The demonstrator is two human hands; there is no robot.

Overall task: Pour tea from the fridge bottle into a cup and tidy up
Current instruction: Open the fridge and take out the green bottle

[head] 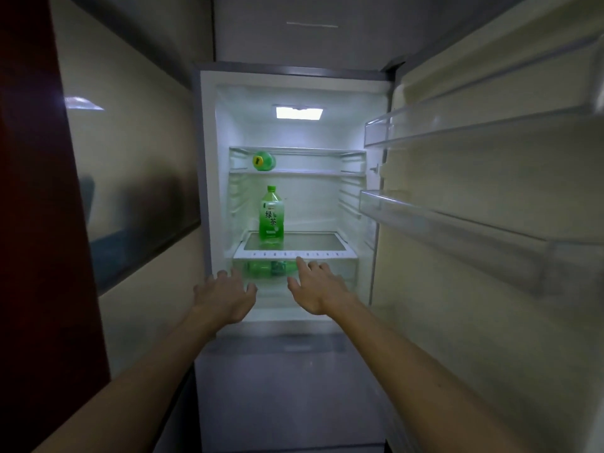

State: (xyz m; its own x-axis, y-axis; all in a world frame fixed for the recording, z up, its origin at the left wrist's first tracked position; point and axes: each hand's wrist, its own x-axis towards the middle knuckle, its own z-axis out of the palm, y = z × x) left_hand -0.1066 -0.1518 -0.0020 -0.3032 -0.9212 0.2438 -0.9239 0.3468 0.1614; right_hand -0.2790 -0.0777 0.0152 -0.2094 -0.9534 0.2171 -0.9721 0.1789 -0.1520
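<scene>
Left hand (225,297) and right hand (315,287) spread, empty, below upright green tea bottle (271,217) on glass shelf (313,245). Risk: hasty reach topples bottle.

A green bottle (266,268) lay in the crisper drawer (340,273), dim behind its frosted front and partly covered by the right hand (315,289). The upper-shelf bottle (263,161) showed only one end. The fridge door (490,191) ran off the right edge.
</scene>
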